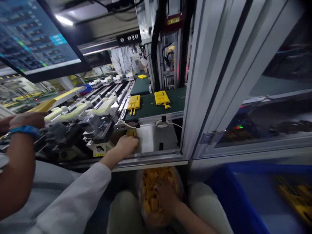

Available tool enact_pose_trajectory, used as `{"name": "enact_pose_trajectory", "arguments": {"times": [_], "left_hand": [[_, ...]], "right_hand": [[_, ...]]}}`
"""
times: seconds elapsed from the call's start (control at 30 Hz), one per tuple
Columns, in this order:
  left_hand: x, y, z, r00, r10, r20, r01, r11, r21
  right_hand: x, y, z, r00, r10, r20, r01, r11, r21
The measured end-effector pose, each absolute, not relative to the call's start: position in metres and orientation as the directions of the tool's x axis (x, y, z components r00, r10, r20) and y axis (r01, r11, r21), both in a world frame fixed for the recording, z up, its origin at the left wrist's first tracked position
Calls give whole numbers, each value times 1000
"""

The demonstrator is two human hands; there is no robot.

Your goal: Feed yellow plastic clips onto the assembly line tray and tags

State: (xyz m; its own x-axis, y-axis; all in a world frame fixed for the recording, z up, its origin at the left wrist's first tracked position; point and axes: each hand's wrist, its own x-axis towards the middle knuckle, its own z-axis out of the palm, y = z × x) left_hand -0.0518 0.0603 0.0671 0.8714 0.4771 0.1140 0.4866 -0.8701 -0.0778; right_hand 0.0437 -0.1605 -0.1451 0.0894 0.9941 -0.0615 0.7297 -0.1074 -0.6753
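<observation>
My left hand (126, 145), reaching out of a white sleeve, is closed on a yellow power bank (131, 132) at the front edge of the machine bench. The hand covers most of it. Between my knees, my right hand (165, 196) is down in a clear plastic bag (179, 185) full of small orange-yellow pieces (154, 204). Its fingers are partly sunk among them and blurred, so their grip is unclear. Two more yellow power banks, one on the left (134, 102) and one on the right (161, 97), lie on the green belt (146, 109) with short cables sticking out.
At the left, a co-worker's hand (28, 122) with a blue wristband is over the fixtures (91, 123). A monitor (39, 35) hangs at upper left. An aluminium frame post (207, 71) rises on the right. A blue bin (243, 201) holding yellow items stands lower right.
</observation>
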Motion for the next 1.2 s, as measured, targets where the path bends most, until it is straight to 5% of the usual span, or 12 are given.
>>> {"name": "enact_pose_trajectory", "arguments": {"times": [0.17, 0.33, 0.4, 0.5, 0.63, 0.7, 0.8, 0.83, 0.9, 1.0, 1.07, 1.2], "left_hand": [[23, 44, 126, 907, 138, 397, 230, -954, -193], [94, 80, 160, 773, 576, 267, 597, -802, 1], [100, 89, 161, 772, 610, 180, 618, -786, 13], [83, 82, 154, 880, 436, 190, 452, -891, -48], [41, 43, 143, 889, 211, 406, 261, -963, -72], [21, 12, 133, 793, 202, 575, 202, -977, 64], [-2, -49, 105, 517, 456, 725, 16, -851, 524], [-9, -72, 91, 344, 658, 670, -66, -695, 716], [-24, -115, 60, 169, 951, 261, -257, -213, 943], [-51, -171, 14, 278, 915, -292, -344, 379, 859], [-69, -198, -7, 325, 847, -420, -313, 516, 798], [-97, -226, -19, 402, 806, -435, -209, 543, 813]], "right_hand": [[44, -153, -150, 309, 937, -162, 215, -235, -948], [52, -145, -157, 337, 889, -309, -94, -295, -951], [57, -146, -157, 332, 886, -322, -157, -285, -946], [61, -148, -155, 333, 889, -313, -225, -247, -942], [60, -150, -150, 331, 883, -332, -319, -227, -920], [58, -149, -146, 348, 880, -322, -341, -201, -918], [57, -151, -136, 381, 882, -278, -343, -145, -928], [58, -154, -131, 393, 881, -262, -342, -124, -931], [62, -164, -117, 405, 882, -242, -357, -91, -930], [66, -192, -91, 399, 879, -262, -413, -82, -907], [66, -212, -71, 392, 871, -296, -439, -106, -892], [55, -235, -34, 144, 950, -278, -376, -207, -903]]}}
